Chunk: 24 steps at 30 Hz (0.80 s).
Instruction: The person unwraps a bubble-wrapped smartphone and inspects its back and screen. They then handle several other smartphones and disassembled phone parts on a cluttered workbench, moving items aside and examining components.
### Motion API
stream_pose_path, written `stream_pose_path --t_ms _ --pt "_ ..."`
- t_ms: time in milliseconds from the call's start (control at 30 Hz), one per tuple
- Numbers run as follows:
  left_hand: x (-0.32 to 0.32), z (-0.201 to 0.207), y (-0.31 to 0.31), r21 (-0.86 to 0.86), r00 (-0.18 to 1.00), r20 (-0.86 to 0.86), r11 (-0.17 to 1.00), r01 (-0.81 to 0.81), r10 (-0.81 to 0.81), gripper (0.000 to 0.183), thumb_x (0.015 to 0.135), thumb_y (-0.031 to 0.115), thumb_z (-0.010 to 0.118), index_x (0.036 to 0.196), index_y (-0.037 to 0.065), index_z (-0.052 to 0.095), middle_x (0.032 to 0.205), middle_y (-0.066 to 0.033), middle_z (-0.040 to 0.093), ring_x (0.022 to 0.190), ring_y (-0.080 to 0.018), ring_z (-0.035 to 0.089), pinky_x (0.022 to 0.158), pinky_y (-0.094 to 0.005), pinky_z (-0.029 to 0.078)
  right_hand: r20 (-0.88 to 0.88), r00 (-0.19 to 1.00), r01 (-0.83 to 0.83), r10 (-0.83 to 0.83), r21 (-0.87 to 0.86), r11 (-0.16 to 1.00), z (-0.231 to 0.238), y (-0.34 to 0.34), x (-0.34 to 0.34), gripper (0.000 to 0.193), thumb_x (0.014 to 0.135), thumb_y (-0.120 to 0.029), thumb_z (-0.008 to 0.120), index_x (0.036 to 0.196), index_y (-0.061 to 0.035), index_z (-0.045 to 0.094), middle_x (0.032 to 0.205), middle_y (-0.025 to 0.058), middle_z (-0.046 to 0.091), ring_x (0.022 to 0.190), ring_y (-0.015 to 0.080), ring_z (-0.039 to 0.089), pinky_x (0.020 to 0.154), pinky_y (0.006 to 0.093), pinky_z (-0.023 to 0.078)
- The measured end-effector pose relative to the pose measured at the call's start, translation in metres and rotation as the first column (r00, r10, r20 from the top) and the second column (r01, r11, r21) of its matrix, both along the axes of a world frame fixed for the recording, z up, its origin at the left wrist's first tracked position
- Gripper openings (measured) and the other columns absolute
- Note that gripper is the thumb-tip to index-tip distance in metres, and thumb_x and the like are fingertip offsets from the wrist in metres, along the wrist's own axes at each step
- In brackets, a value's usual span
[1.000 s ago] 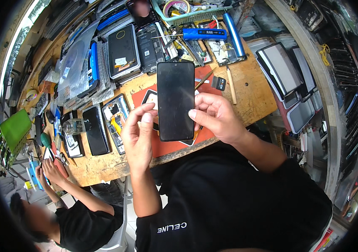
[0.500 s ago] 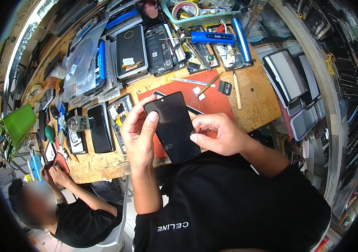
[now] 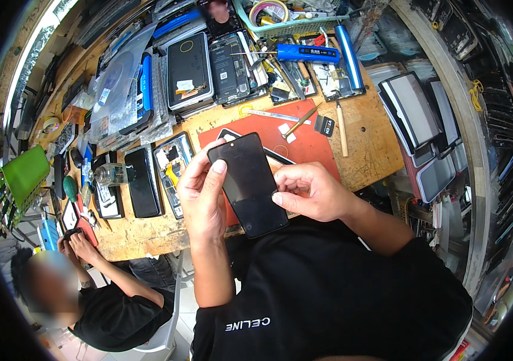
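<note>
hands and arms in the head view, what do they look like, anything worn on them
Both hands, left hand and right hand, are bare: no gloves, rings or watch show. The forearms are bare too; short black sleeves of a black t-shirt begin near the elbows.

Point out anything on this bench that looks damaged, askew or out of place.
Nothing looks broken. The black phone screen is held tilted between left hand and right hand above the red mat. An opened phone lies with its insides bare.
</note>
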State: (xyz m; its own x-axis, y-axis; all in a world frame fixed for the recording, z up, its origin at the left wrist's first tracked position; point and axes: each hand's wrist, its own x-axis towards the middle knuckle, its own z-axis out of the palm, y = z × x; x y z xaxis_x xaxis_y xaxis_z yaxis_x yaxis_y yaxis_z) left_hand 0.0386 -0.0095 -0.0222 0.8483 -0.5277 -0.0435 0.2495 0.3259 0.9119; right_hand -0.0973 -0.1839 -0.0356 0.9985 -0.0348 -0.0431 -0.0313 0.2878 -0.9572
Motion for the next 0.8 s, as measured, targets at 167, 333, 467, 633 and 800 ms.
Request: stream_pose_path --t_ms 167,333,467,633,800 --pt "0.003 -0.005 -0.001 0.038 0.999 -0.042 0.999 0.025 -0.023 0.039 0.104 0.012 0.069 0.138 -0.005 0.063 0.125 -0.0126 0.073 0.113 -0.018 0.07 0.105 -0.0332 0.053 -0.017 1.0 -0.01 0.012 0.103 0.995 -0.001 0.002 0.003 0.018 0.101 -0.002 0.066 0.087 -0.0049 0.055 0.076 -0.0061 0.053 0.069 0.0003 0.047 0.061 0.0235 0.038" --pt "0.007 -0.013 0.001 -0.009 0.996 -0.084 1.0 0.028 -0.028 0.043 0.109 0.027 0.062 0.14 -0.003 0.062 0.117 -0.0087 0.074 0.103 -0.0131 0.067 0.096 -0.0302 0.054 -0.126 0.992 0.044 -0.028 0.126 0.991 -0.004 -0.003 0.003 0.018 0.102 -0.007 0.066 0.088 -0.0056 0.056 0.079 -0.0041 0.06 0.072 0.0013 0.056 0.063 0.0221 0.047" --pt "0.006 -0.017 0.008 0.146 1.0 -0.011 0.989 0.027 -0.026 0.034 0.108 0.02 0.064 0.133 -0.004 0.067 0.113 -0.0074 0.075 0.102 -0.0111 0.066 0.096 -0.028 0.052 -0.094 0.993 0.085 -0.068 0.188 0.978 -0.009 -0.006 0.008 0.013 0.103 -0.007 0.066 0.092 -0.0052 0.06 0.083 -0.0023 0.064 0.073 0.0028 0.06 0.065 0.0218 0.051" --pt "0.002 -0.019 0.01 0.125 0.996 -0.041 0.988 0.087 -0.083 0.024 0.103 0.009 0.071 0.125 -0.002 0.071 0.109 -0.0036 0.075 0.094 -0.0081 0.066 0.09 -0.0251 0.052 -0.096 0.993 0.087 -0.073 0.162 0.983 -0.011 -0.005 0.009 0.011 0.103 -0.007 0.066 0.093 -0.005 0.061 0.085 -0.0019 0.065 0.075 0.0033 0.061 0.066 0.0223 0.052" --pt "0.002 -0.02 0.01 0.136 0.997 0.005 0.988 0.075 -0.076 0.016 0.102 0.008 0.072 0.116 0.0 0.073 0.104 -0.0017 0.076 0.094 -0.0066 0.066 0.089 -0.0235 0.05 -0.049 0.995 0.097 -0.09 0.148 0.984 -0.008 -0.003 0.009 0.011 0.101 -0.004 0.066 0.093 -0.0026 0.06 0.082 -0.0018 0.064 0.074 0.0024 0.058 0.064 0.0226 0.047"
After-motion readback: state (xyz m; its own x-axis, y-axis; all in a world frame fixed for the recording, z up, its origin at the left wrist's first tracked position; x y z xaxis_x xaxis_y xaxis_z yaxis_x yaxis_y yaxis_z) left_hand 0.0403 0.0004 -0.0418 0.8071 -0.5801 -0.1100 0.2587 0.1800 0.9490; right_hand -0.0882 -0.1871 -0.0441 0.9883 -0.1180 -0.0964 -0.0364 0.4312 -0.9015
